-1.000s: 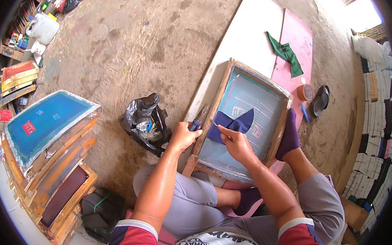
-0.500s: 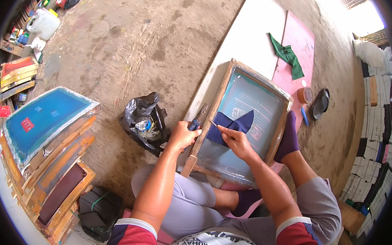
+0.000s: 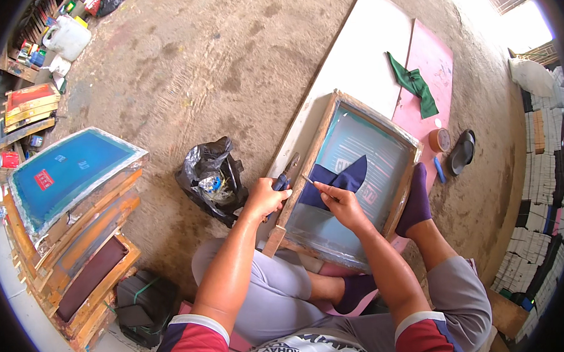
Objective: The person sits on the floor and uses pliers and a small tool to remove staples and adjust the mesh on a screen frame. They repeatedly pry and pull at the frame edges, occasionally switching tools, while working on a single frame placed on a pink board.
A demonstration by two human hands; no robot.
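Note:
A wood-framed printing screen [image 3: 282, 208] lies tilted across my lap and boards, its mesh pale with lettering. Against the frame's left rail my left hand [image 3: 264, 196] is closed around what look like pliers [image 3: 292, 163], with dark handles and a worn metal head. My right hand [image 3: 342, 205] pinches a thin, pale rod-like tool [image 3: 307, 178], whose tip meets or nearly meets the inner edge of that rail; its handle is hidden in the fingers. Beneath the right hand a folded navy cloth [image 3: 353, 175] rests on the mesh. My socked foot [image 3: 414, 201] touches the frame's right side.
A black plastic bag [image 3: 195, 161] with scraps sits open left of the screen. Stacked screens [image 3: 71, 171] stand further left. White [image 3: 365, 50] and pink boards [image 3: 438, 53] lie ahead, with a green cloth [image 3: 417, 86], brown tape roll [image 3: 439, 140], blue cutter [image 3: 438, 170] and black sandal [image 3: 462, 152].
The whole view has shifted slightly. Both hands keep about the same place and grip on the frame's left rail.

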